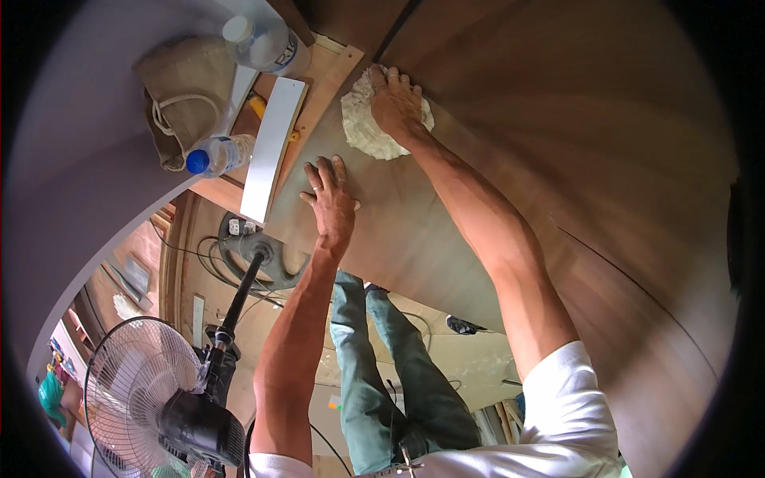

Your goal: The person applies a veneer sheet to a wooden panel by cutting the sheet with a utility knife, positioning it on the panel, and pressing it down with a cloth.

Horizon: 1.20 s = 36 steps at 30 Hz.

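My right hand (pixel 396 103) presses down on a round, off-white fluffy pad (pixel 360 126), its fingers laid over the top and the palm side hidden. The pad lies on a smooth brown wooden panel (pixel 390 215), near the panel's far left edge. My left hand (pixel 329 205) holds nothing; it rests on the same panel with fingers apart, nearer to me and left of the pad. A ring shows on a finger of the left hand. Beside that hand, a long white strip (pixel 272 151) lies on a wooden ledge.
On the far-left ledge (pixel 335 70) are a large clear bottle (pixel 267 49), a blue-capped bottle (pixel 223 154), a beige drawstring bag (pixel 191 76) and a yellow-handled tool (pixel 257 106). A black standing fan (pixel 143 390) occupies the lower left, with cables on the floor. Brown wooden surfaces extend right.
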### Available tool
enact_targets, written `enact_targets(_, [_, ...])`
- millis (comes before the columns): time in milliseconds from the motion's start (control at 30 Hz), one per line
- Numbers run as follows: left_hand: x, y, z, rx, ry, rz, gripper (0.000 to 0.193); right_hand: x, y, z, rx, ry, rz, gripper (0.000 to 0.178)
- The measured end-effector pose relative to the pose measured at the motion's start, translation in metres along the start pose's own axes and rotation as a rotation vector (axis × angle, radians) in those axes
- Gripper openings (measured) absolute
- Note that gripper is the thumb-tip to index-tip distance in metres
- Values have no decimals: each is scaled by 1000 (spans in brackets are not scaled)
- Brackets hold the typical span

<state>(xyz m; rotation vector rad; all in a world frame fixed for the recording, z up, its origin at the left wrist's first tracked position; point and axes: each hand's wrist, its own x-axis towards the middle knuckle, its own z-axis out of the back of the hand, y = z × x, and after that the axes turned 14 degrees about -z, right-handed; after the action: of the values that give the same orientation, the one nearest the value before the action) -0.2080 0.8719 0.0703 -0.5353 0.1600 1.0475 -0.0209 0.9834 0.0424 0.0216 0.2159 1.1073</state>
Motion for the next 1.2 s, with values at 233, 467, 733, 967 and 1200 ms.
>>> enact_targets(233, [-3,5,-4,17,-18,3,101,-36,-19,11,221,91,22,34])
enact_targets(467, [0,-1,-10,26,-10,-16,101,-59,59,73,644,-182,178,26])
enact_targets(733, [1,-5,-14,24,-39,-30,100,-20,-15,24,462,341,-104,45])
enact_targets(967, [0,1,-5,26,24,-2,105,14,-9,-5,656,327,-310,59])
enact_targets(1200, [0,0,-4,25,51,9,105,16,-5,-1,554,310,-326,62])
